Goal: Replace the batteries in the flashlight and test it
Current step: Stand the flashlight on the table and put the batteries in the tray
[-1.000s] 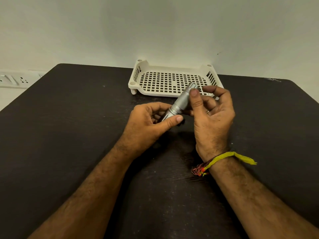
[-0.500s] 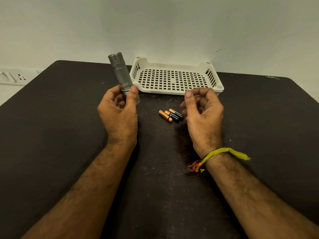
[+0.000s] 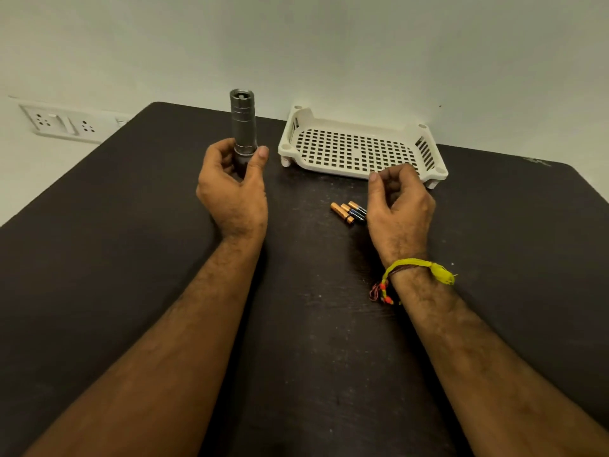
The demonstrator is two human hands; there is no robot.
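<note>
- Flashlight (image 3: pixel 243 127) upright at 11 o'clock, clasped low by left hand (image 3: pixel 232 189); its base hidden in the palm.
- Right hand (image 3: pixel 398 206) curled at 1 o'clock; can't tell if it holds anything.
- Batteries (image 3: pixel 348 212) on table (image 3: pixel 99 258), partly behind right hand.

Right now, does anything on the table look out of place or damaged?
Nothing looks damaged. Three batteries lie loose on the table, not in the empty tray; the left hand holds the flashlight upright.
</note>
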